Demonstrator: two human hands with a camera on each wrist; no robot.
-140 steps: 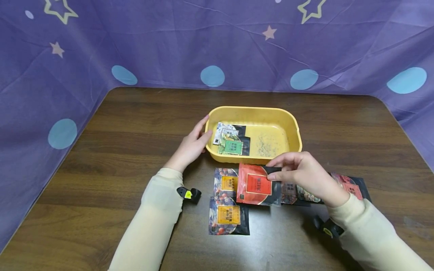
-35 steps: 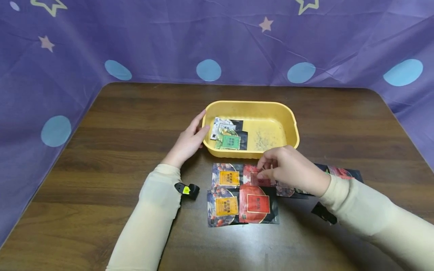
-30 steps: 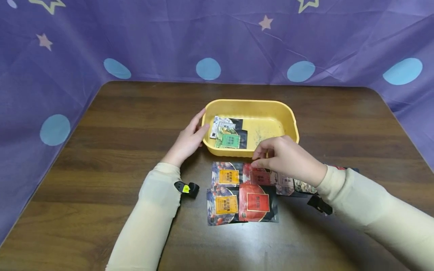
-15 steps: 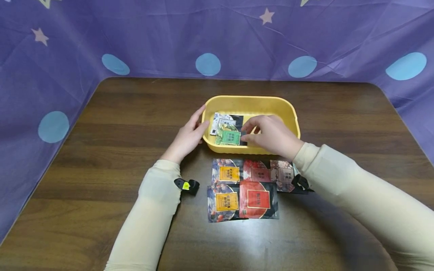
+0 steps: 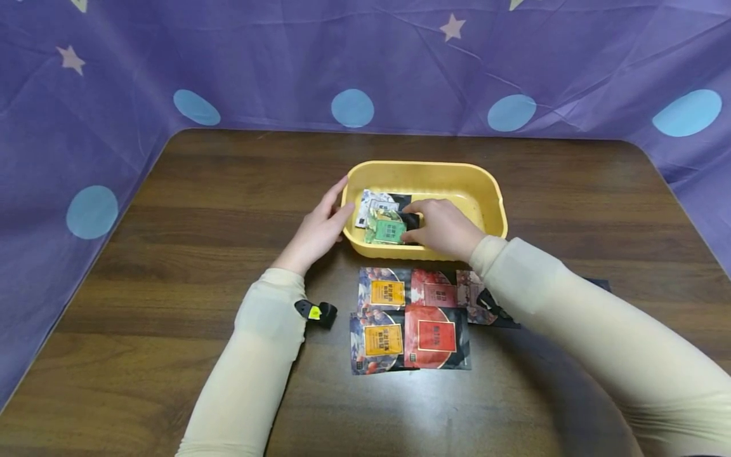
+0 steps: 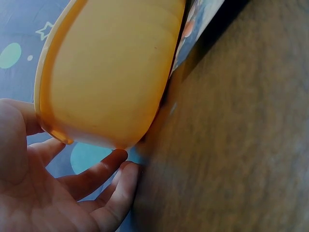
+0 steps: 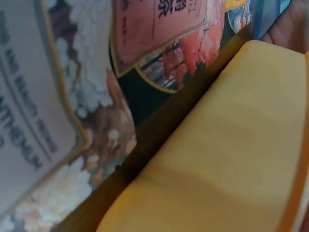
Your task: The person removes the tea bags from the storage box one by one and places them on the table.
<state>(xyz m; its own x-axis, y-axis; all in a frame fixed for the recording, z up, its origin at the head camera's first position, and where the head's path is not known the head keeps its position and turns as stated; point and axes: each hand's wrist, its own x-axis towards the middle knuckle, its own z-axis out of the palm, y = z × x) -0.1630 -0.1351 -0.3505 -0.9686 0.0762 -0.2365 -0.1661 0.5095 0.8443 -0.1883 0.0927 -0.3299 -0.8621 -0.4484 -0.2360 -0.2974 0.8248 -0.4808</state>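
Note:
My left hand grips the left end of a yellow plastic bin, thumb at the rim and fingers outside the wall; the left wrist view shows fingertips against its end. Inside the bin, a green-labelled tea packet overlaps a white-patterned packet. Reaching in from the right, my right hand holds the green packet's dark right end between thumb and fingertips. The right wrist view shows the bin's outer wall and packets outside, not the fingertips.
In front of the bin lie two orange-labelled packets, a bright red packet, a dark red packet and a floral packet. My right sleeve covers others farther right. A purple curtain hangs behind the table.
Since the earliest frame, my right hand has laid the bright red packet in the front row, let go, and moved back and left into the bin to the green packet. My left hand stays put.

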